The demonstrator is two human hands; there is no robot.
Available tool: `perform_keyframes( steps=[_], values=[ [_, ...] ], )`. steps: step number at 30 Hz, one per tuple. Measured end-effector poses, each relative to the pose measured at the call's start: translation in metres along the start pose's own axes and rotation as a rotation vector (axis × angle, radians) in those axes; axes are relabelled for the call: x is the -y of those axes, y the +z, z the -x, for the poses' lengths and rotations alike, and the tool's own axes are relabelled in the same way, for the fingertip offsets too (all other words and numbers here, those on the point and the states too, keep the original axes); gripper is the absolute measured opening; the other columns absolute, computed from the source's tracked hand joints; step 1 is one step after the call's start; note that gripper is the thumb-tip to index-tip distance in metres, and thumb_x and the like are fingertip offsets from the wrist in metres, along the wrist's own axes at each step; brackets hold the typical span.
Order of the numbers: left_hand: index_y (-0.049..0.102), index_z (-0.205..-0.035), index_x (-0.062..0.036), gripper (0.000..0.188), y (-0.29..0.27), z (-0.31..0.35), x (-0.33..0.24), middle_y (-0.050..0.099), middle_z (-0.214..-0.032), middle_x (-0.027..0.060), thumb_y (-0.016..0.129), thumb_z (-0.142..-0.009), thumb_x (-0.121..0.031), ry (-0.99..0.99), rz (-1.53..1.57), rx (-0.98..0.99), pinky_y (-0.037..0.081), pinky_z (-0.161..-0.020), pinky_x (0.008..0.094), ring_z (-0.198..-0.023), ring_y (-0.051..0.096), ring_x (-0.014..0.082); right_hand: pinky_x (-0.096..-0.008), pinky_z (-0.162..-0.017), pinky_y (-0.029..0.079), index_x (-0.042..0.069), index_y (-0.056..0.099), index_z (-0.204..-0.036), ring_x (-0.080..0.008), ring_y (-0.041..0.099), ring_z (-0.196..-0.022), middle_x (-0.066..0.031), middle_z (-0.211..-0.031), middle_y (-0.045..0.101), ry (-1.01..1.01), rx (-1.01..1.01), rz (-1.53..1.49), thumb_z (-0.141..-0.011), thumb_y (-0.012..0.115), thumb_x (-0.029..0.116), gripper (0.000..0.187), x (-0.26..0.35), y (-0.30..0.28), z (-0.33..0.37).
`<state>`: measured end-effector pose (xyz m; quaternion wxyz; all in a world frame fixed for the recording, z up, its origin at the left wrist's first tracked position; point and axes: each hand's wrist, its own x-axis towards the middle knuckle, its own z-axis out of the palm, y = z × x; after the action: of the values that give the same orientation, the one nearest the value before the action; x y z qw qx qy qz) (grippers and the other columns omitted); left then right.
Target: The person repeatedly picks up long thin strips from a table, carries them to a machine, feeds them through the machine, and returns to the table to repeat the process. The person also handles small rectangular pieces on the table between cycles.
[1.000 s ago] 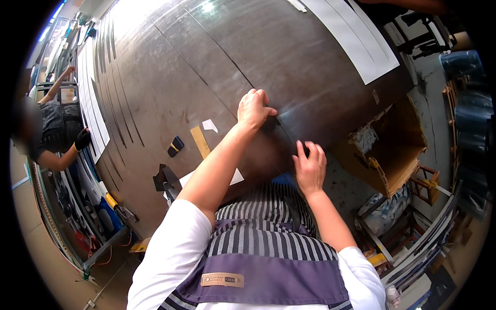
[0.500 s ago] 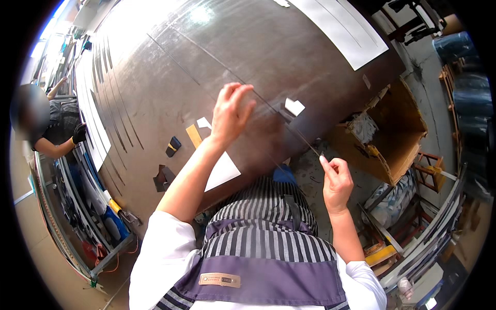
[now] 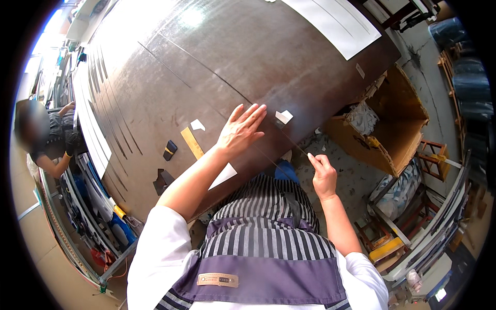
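Observation:
A long, thin dark strip point(image 3: 206, 68) runs diagonally over the brown tabletop point(image 3: 155, 98) and out past its near edge. My right hand point(image 3: 324, 177) is off the table's edge, thumb and fingers pinched on the strip's near end. Fingers stretched out, my left hand point(image 3: 242, 129) lies palm down at the strip, its fingertips by the line; whether it presses on the strip I cannot tell. Just right of those fingertips sits a folded white scrap point(image 3: 283, 117). A yellow flat strip point(image 3: 191, 142) and a white sheet piece point(image 3: 223, 176) are near my left forearm.
A small dark block with a yellow band point(image 3: 169, 150) lies left. White sheet point(image 3: 338, 28) covers the far right; several dark strips point(image 3: 111, 113) lie at left. An open cardboard box point(image 3: 398, 150) stands beside the table. Across at left, another person point(image 3: 54, 134) works by a rack.
My left hand has gone from half-curled fingers to flat and stretched out. My right hand has shifted slightly left, still pinching the strip. The other person's gloved hand has lowered.

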<state>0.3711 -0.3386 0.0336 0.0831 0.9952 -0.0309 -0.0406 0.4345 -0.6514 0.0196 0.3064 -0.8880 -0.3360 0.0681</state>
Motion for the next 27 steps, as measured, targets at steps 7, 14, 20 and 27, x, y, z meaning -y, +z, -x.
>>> perform_keyframes(
  steps=[7,14,20,27],
  values=[
    [0.039,-0.148,-0.0074,0.067,0.001,-0.013,-0.002,0.031,-0.158,0.0007,0.051,-0.095,-0.047,-0.011,0.011,-0.003,0.012,-0.121,0.0447,-0.147,0.025,0.0168,-0.0393,-0.066,0.054,0.012,0.071,-0.113,-0.0286,0.065,-0.083,-0.0071,-0.094,0.060,0.088,-0.065,0.071,-0.083,0.060,-0.001,0.034,0.013,0.001,-0.010],
    [0.049,-0.141,-0.0107,0.057,-0.004,-0.020,-0.009,0.038,-0.153,0.0039,0.061,-0.091,-0.034,-0.112,0.191,-0.123,0.023,-0.116,0.0443,-0.141,0.035,0.0194,-0.0362,-0.068,0.054,0.015,0.072,-0.112,-0.0243,0.064,-0.081,-0.0046,-0.092,0.058,-0.037,-0.185,0.045,-0.075,0.065,-0.005,0.042,0.002,0.016,-0.004],
    [0.071,-0.104,-0.0110,0.033,-0.009,-0.065,-0.019,0.069,-0.094,0.0065,0.072,-0.073,-0.003,0.041,0.510,-0.092,0.042,-0.093,0.0399,-0.098,0.061,0.0273,-0.0366,-0.068,0.054,0.016,0.072,-0.112,-0.0252,0.064,-0.081,-0.0051,-0.092,0.059,-0.039,-0.153,0.050,-0.076,0.063,-0.006,0.044,0.003,0.012,-0.005],
    [0.073,-0.103,-0.0104,0.027,-0.065,-0.022,-0.011,0.064,-0.111,0.0055,0.065,-0.078,-0.003,-0.415,0.169,-0.383,0.037,-0.097,0.0427,-0.111,0.056,0.0269,-0.0380,-0.068,0.055,0.015,0.072,-0.111,-0.0276,0.066,-0.080,-0.0053,-0.094,0.061,0.007,-0.097,0.033,-0.079,0.059,-0.005,0.040,0.000,0.008,-0.011]
  ],
)
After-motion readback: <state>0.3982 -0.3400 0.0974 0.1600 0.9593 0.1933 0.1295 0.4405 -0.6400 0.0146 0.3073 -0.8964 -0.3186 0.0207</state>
